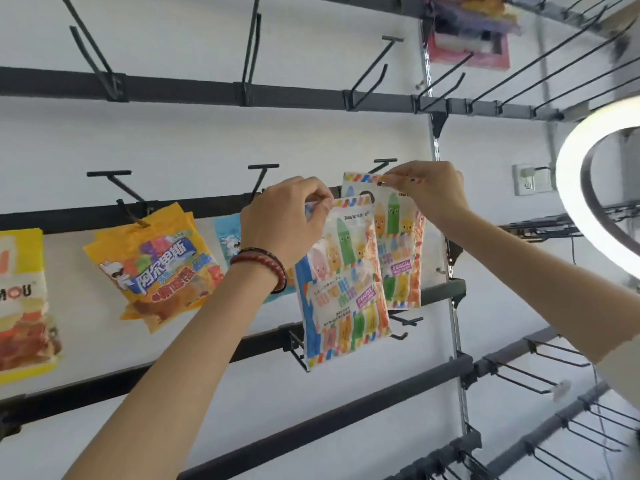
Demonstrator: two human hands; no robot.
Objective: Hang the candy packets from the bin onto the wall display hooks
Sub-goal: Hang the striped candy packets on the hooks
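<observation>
Head view: this is the only view, looking up at the wall.
How it is handling: the front packet is probably feeling light and soft. Its thin film is bending and hanging loose, so it may be slippery.
Where to hold: I am thinking the flat top strip is best, just beside the hanging hole, so the candy is not getting squashed.
Left hand: the left hand is pinching the top left corner of the front packet, with fingers and thumb pressing together on it.
Right hand: the right hand is pinching the top strip of the back packet, right under the hook.
Where they are: both packets are hanging in the middle of the scene. The front one is nearer and lower, and it is covering part of the back one.
On the hook or not: I cannot tell if either hole is sitting on the hook.
How they are looking: both are showing pencil-shaped candy in green, orange, yellow and pink, with a striped edge.
Neighbours: a yellow packet is hanging on the left.
</observation>
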